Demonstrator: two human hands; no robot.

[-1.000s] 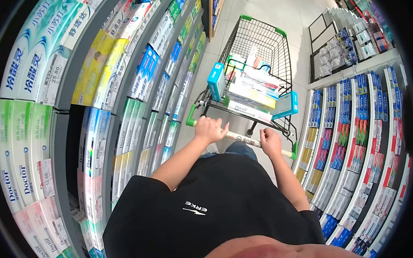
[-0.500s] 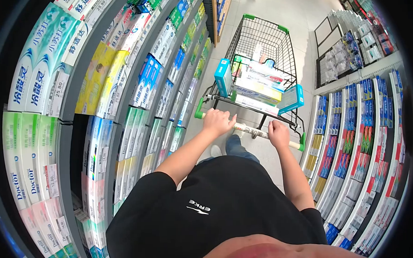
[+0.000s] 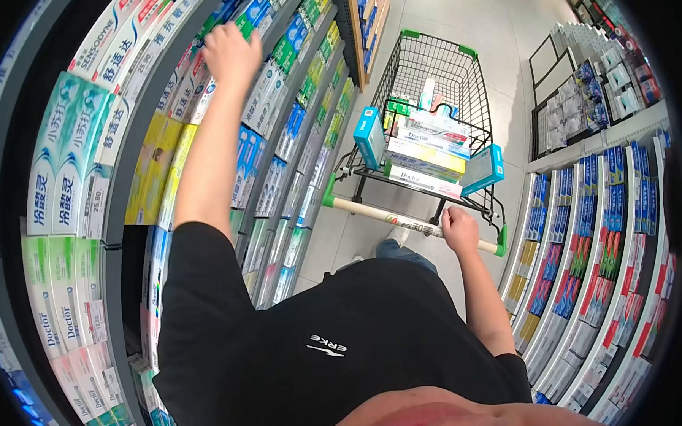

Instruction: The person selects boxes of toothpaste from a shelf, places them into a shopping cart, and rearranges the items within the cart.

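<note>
My left hand (image 3: 233,54) is raised to the toothpaste shelf (image 3: 112,189) on the left, its fingers apart over green-and-blue toothpaste boxes (image 3: 250,17) on an upper row. Nothing shows in that hand. Around the pale handle (image 3: 367,212) of the shopping cart (image 3: 467,53), my right hand (image 3: 460,229) is closed near the handle's right end. Several toothpaste boxes lie stacked in the cart, among them a yellow-and-white box (image 3: 428,158) and a Doctor box (image 3: 422,180). Two blue boxes (image 3: 369,138) (image 3: 482,169) stand at the basket's near corners.
Teal-and-white toothpaste boxes (image 3: 68,152) and green Doctor boxes (image 3: 64,293) fill the near left shelf. Packaged goods line the right shelf (image 3: 578,248). Beyond it stands a black wire rack (image 3: 560,97). Grey tiled floor (image 3: 423,7) runs ahead past the cart.
My left hand has let go of the cart handle and moved up and left to the shelf. My right hand stays on the handle. The view has shifted slightly.
</note>
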